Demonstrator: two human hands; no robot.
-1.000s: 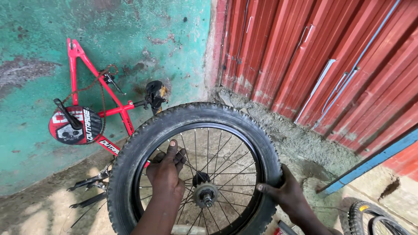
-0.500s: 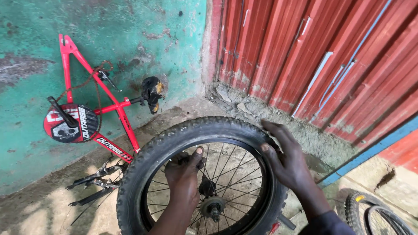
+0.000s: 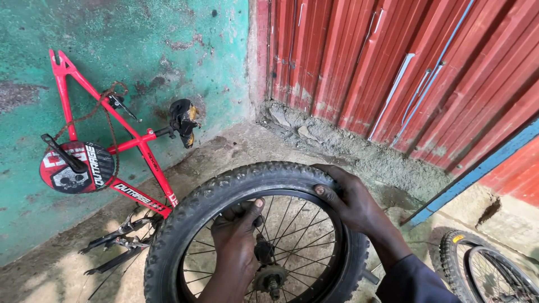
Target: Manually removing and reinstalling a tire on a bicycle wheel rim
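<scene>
A knobby black bicycle wheel (image 3: 247,185) stood upright at the lower centre of the frame. The left hand (image 3: 236,238) reached through from inside, fingers curled shut on the tyre's inner edge near the spokes (image 3: 297,230). The right hand (image 3: 351,199) clamped over the tread at the top right, fingers wrapped round it. The rubber looked stiff yet pliable and grippy, the wheel fairly light; the tyre edge seemed the best hold. A red bike frame (image 3: 118,140) leaned on the green wall (image 3: 140,45) at left; a second wheel (image 3: 483,269) lay lower right.
</scene>
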